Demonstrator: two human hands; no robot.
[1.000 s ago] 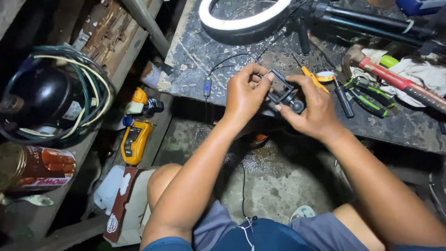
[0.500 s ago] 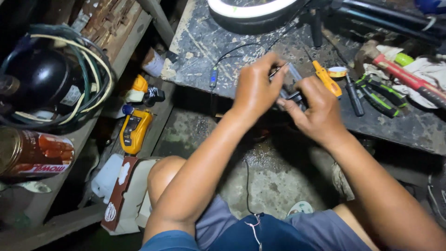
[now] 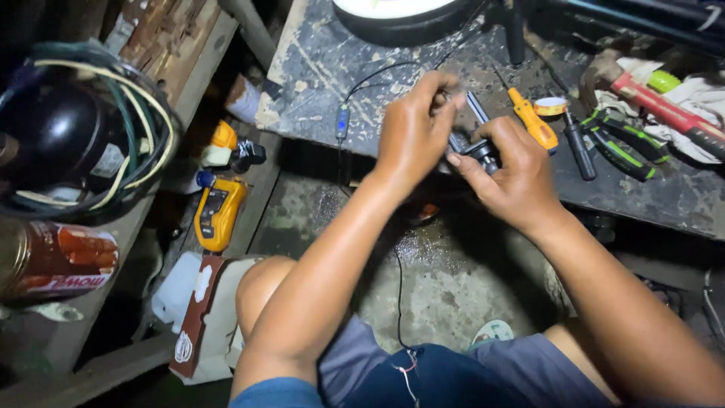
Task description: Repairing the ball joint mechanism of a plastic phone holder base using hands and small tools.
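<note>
Both of my hands meet over the front edge of a worn dark workbench. My left hand pinches the top of a small dark metal part, fingers curled down onto it. My right hand cups the same part from below and the right, with the thumb pressed on its round black end. Most of the part is hidden by my fingers. A thin black cable runs across the bench to the left of my hands.
On the bench lie an orange-handled tool, a roll of yellow tape, green-handled pliers, a red-handled hammer and a ring lamp. A yellow multimeter sits low left, a black compressor with wires on the left shelf.
My hands have shifted slightly with the part; the left fingers now reach over its top. The view has tilted down, so the bench sits higher in frame.
</note>
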